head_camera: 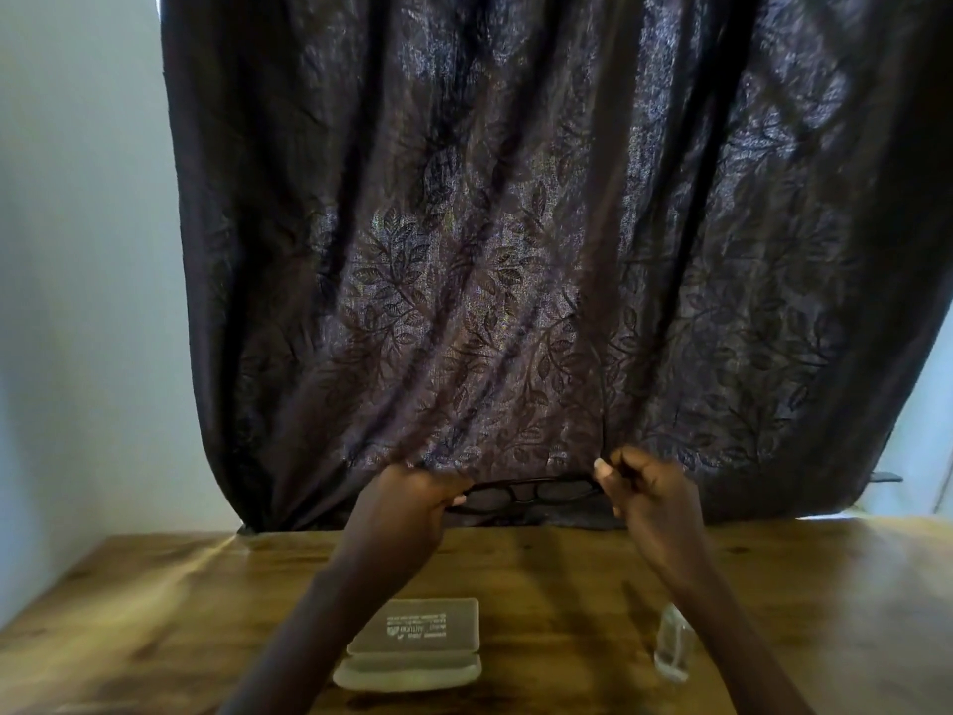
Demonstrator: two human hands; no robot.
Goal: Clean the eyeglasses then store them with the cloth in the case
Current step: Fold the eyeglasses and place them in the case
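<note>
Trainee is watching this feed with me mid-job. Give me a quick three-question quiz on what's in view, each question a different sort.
1. True or false: the eyeglasses lie on the wooden table.
2. How many hands grip the eyeglasses? A) none B) one C) two
3. Fill in: on the table, the clear bottle is to the ____ of the grey case.

Key
1. False: they are held up in front of the dark curtain.
2. C: the left hand and the right hand, one at each end.
3. right
</note>
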